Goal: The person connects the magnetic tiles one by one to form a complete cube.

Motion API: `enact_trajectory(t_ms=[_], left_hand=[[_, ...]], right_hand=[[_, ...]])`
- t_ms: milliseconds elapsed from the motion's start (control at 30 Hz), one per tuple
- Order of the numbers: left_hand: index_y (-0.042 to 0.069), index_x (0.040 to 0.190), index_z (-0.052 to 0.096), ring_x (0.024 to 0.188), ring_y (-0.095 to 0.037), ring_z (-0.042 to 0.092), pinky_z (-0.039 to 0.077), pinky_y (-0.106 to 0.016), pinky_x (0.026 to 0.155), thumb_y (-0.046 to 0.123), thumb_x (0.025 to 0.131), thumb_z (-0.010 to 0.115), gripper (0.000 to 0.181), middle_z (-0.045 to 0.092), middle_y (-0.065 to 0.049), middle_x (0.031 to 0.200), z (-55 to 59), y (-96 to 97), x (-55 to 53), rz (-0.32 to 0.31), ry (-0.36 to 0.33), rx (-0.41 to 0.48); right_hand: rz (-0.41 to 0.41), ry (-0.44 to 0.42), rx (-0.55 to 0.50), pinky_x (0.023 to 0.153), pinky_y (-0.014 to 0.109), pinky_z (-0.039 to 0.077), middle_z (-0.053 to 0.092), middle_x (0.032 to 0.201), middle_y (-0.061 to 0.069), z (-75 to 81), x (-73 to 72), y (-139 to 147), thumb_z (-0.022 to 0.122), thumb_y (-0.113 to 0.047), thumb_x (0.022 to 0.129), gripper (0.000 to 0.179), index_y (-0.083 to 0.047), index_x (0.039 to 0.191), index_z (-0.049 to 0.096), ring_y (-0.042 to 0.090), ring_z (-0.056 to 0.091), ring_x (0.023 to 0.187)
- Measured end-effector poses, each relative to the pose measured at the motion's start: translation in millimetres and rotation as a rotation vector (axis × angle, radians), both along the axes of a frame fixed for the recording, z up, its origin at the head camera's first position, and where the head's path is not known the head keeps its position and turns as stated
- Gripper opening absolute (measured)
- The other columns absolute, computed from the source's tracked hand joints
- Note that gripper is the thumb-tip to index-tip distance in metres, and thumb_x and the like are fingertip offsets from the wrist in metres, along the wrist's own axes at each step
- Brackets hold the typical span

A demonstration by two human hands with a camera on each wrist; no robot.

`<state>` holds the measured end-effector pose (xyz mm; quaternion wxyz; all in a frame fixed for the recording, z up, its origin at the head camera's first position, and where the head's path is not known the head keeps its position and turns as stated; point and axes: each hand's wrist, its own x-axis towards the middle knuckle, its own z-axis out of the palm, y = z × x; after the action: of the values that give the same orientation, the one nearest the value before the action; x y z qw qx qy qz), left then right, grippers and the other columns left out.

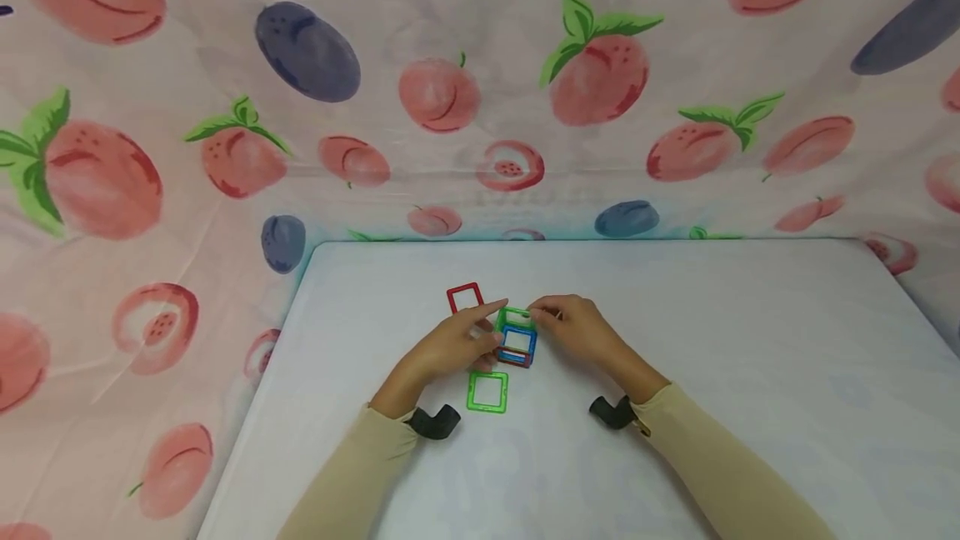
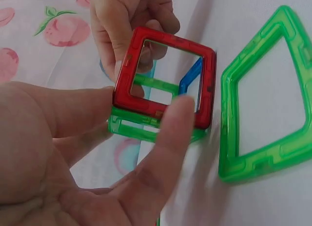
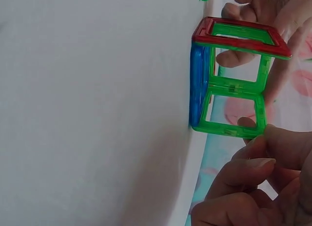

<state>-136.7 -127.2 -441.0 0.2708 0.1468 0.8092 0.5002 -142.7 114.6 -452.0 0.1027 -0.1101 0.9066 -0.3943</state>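
Observation:
A partly built box of magnetic tiles stands on the white table, with a blue square tile (image 1: 517, 328), a red tile (image 3: 239, 43) and green tiles (image 3: 229, 129) joined at their edges. On its left side, my left hand (image 1: 450, 346) holds it between thumb and fingers, the thumb crossing the red tile's edge in the left wrist view. My right hand (image 1: 583, 327) pinches a corner of a green tile at the far side, its other fingers curled. A loose green square tile (image 1: 487, 409) lies just nearer to me.
Beyond the left hand lies another red square tile (image 1: 463, 287), partly covered by that hand. The white table (image 1: 712, 323) reaches back to a fruit-print cloth (image 1: 465, 173). Black mounts (image 1: 435, 423) sit at both wrists.

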Motion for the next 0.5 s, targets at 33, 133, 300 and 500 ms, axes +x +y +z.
enact_trajectory(t_ms=[33, 133, 300, 500], left_hand=[[0.021, 0.158, 0.041, 0.076, -0.017, 0.073, 0.061, -0.032, 0.076, 0.019, 0.103, 0.062, 0.059, 0.055, -0.019, 0.133, 0.0, 0.9, 0.6, 0.014, -0.032, 0.026], [0.023, 0.158, 0.041, 0.077, -0.018, 0.074, 0.062, -0.031, 0.074, 0.018, 0.103, 0.063, 0.059, 0.055, -0.019, 0.133, 0.2, 2.8, 1.6, 0.05, -0.082, 0.056], [0.025, 0.156, 0.043, 0.078, -0.02, 0.075, 0.062, -0.032, 0.076, 0.02, 0.102, 0.064, 0.058, 0.057, -0.02, 0.133, -0.8, 3.7, 1.6, 0.075, -0.094, 0.058], [0.026, 0.157, 0.043, 0.08, -0.018, 0.073, 0.061, -0.031, 0.078, 0.023, 0.102, 0.064, 0.059, 0.057, -0.018, 0.131, -3.1, 2.4, 0.1, 0.067, -0.069, 0.051]], right_hand=[[-0.001, -0.003, -0.001, 0.083, 0.039, 0.049, 0.075, 0.11, 0.003, -0.2, -0.3, 0.4, 0.059, -0.026, 0.105, 0.024, -0.016, 0.117, 0.076, 0.019, 0.061, 0.09], [-0.007, 0.007, 0.005, 0.082, 0.038, 0.049, 0.075, 0.111, 0.003, -0.7, 0.6, 1.4, 0.059, -0.027, 0.105, 0.025, -0.016, 0.119, 0.076, 0.018, 0.061, 0.09], [-0.071, 0.128, 0.025, 0.066, 0.031, 0.047, 0.07, 0.088, 0.002, 4.8, 10.9, 1.8, 0.063, -0.029, 0.102, 0.023, -0.013, 0.115, 0.074, 0.015, 0.056, 0.074], [0.059, 0.207, 0.03, 0.051, 0.024, 0.037, 0.048, 0.063, -0.007, 20.4, 37.0, 3.8, 0.077, -0.031, 0.092, 0.011, -0.02, 0.093, 0.074, 0.008, 0.044, 0.057]])
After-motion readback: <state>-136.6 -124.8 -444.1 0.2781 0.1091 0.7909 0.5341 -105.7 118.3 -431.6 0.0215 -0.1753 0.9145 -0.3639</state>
